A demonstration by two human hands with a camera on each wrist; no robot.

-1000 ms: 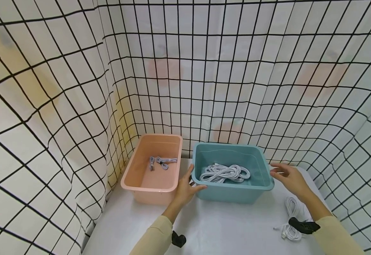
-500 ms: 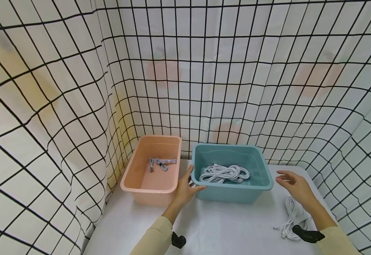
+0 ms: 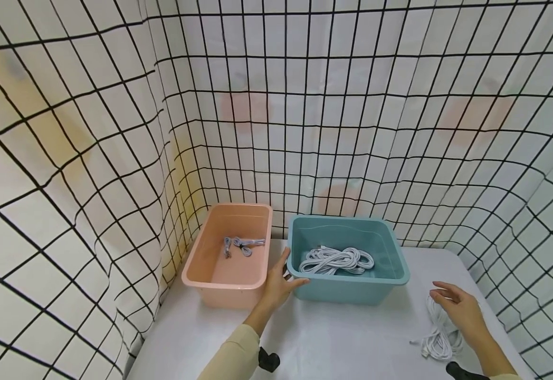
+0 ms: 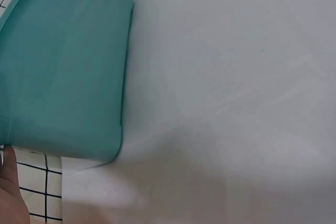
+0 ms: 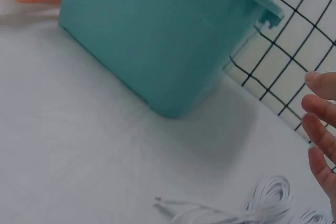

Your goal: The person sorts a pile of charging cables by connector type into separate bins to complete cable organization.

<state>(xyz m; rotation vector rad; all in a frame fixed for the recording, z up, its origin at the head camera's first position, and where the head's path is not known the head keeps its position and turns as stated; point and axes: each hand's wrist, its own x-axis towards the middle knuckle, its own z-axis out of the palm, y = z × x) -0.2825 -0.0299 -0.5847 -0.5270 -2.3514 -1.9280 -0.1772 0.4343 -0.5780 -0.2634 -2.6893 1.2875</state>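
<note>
A teal plastic bin (image 3: 343, 293) stands near the back of the table, holding coiled white cable (image 3: 335, 260). At its left front corner is my left hand (image 3: 276, 287), thumb stretched along the front rim and fingers against the left side. In the left wrist view, one finger (image 4: 9, 166) shows below the bin's edge. My right hand (image 3: 461, 312) hovers over another coiled white cable (image 3: 438, 343) at the right, fingers loosely bent and holding nothing. The hand partly covers that cable in the head view. Its fingers (image 5: 320, 129) are at the right edge of the right wrist view.
A peach bin (image 3: 229, 298) sits left of the teal one, close to my left hand. Short grey cables (image 3: 245, 244) lie inside it. Black wire grid (image 3: 305, 126) backed by white cloth encloses the table (image 3: 347, 338) at the back and sides.
My right hand has moved away from the teal bin's right side, down and right to above the cable on the table. The left hand has stayed at the bin's corner.
</note>
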